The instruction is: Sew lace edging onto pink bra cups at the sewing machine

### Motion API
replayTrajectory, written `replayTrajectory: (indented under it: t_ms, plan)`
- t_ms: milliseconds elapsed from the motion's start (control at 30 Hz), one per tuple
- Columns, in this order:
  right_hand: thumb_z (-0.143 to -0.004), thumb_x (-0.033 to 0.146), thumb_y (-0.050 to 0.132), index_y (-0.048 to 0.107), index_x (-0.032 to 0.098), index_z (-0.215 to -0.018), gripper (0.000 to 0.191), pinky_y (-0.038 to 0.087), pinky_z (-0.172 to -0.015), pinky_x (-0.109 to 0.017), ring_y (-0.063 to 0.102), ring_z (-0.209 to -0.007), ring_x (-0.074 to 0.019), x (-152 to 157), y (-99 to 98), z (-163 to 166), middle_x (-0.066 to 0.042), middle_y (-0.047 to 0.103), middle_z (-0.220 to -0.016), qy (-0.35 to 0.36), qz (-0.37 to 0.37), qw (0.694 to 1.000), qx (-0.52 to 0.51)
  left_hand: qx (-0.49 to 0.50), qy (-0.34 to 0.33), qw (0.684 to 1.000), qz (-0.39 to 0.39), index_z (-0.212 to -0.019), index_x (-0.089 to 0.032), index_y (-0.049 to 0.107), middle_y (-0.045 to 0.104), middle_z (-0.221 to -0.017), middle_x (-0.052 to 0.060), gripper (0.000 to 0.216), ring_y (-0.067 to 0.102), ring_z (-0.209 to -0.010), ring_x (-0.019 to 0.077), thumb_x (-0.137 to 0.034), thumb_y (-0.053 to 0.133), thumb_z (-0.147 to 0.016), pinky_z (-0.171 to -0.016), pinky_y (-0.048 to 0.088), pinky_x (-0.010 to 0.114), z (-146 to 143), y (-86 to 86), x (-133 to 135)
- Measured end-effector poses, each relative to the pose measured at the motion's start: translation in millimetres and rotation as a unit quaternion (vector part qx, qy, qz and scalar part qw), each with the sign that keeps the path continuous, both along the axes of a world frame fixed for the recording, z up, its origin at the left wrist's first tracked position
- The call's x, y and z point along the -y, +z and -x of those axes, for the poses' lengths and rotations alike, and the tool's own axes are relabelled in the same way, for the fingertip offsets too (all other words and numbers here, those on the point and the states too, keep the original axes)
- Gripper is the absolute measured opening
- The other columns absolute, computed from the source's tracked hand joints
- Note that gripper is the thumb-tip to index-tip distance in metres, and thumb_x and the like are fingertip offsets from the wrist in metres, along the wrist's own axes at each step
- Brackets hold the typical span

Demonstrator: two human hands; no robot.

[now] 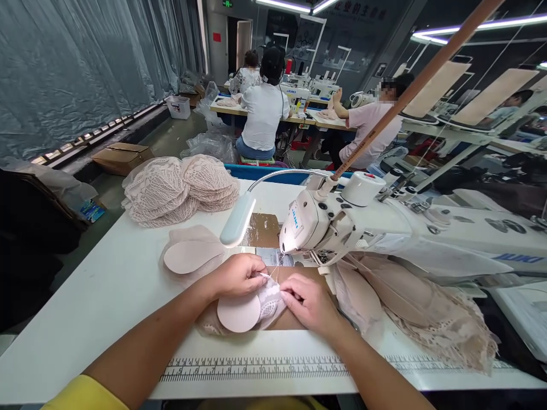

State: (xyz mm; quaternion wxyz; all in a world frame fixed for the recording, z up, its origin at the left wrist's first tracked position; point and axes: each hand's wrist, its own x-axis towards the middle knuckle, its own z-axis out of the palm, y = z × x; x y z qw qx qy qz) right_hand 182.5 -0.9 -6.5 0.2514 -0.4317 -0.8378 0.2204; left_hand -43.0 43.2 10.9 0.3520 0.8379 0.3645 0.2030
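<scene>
Both of my hands pinch a piece of pale lace fabric [270,302] in front of the needle of a white sewing machine [299,222]. My left hand [241,274] is closed on the lace's upper left edge, thumb against fingers. On the lace's right edge, my right hand [308,302] grips with thumb and forefinger. A smooth pale bra cup pad [239,312] lies below my left hand, beside the lace; whether they are joined I cannot tell. Thin threads run from the needle area down to the fabric. Another cup pad [192,256] on sheer cloth rests to the left.
Stacked lace pieces [160,191] stand at the table's back left. Beige lace and cups [410,296] lie right, under the machine arm. A lamp [237,221] hangs over the left side. A ruler strip [256,369] follows the front edge. People sit at machines beyond.
</scene>
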Motion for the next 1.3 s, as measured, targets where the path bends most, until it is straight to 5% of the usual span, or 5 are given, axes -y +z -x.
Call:
replayTrajectory:
  t_ms: [233,467,933,1067,1300]
  plan:
    - [-0.089,0.019,0.047,0.046,0.021,-0.133,0.044,0.046,-0.068,-0.027,0.05,-0.062,-0.0113,-1,-4.1,1,-0.004,0.061,-0.098,-0.007,0.051,0.997,-0.049,0.079,-0.069,0.977,0.187,-0.079,-0.012,0.063,0.051,-0.065,-0.002,0.023,0.043,-0.059,0.0095,-0.031,0.052,-0.086,-0.055,0.035,0.019,-3,-3.7,4]
    - [-0.094,0.023,0.042,0.062,0.02,-0.076,0.027,0.038,-0.062,-0.026,0.052,-0.066,-0.014,-2,-5.9,2,-0.002,0.058,-0.072,0.023,0.035,0.999,-0.015,0.104,-0.069,0.966,0.225,-0.078,-0.012,0.059,0.045,-0.064,-0.002,0.027,0.037,-0.058,0.0087,-0.034,0.049,-0.088,-0.053,0.031,0.019,-5,-1.3,5]
    - [-0.092,0.027,0.041,0.027,0.021,-0.056,0.039,0.025,-0.053,-0.026,0.032,-0.052,-0.0109,-3,-0.6,-7,0.005,0.033,-0.054,-0.047,0.008,0.999,-0.017,-0.121,0.131,0.971,-0.161,-0.099,-0.018,0.065,0.063,-0.1,0.007,0.023,0.056,-0.093,0.023,-0.031,0.051,-0.086,-0.08,0.041,0.033,31,15.3,-16]
    - [-0.091,0.025,0.042,0.036,0.02,-0.055,0.037,0.027,-0.054,-0.026,0.038,-0.053,-0.0111,-2,-1.8,-7,0.004,0.041,-0.054,-0.028,0.016,0.999,-0.026,0.076,0.111,0.986,0.101,-0.102,-0.016,0.065,0.065,-0.091,0.006,0.026,0.058,-0.075,0.0156,-0.034,0.055,-0.087,-0.067,0.045,0.027,-6,24.4,10]
    - [-0.086,0.02,0.044,0.051,0.019,-0.06,0.028,0.03,-0.057,-0.025,0.048,-0.059,-0.0129,-2,-5.1,-7,-0.001,0.056,-0.062,-0.028,0.035,0.997,-0.057,0.292,0.195,0.797,0.492,-0.082,-0.01,0.062,0.058,-0.063,0.0,0.031,0.05,-0.048,0.0057,-0.035,0.076,-0.069,-0.043,0.032,0.016,-68,13.2,23]
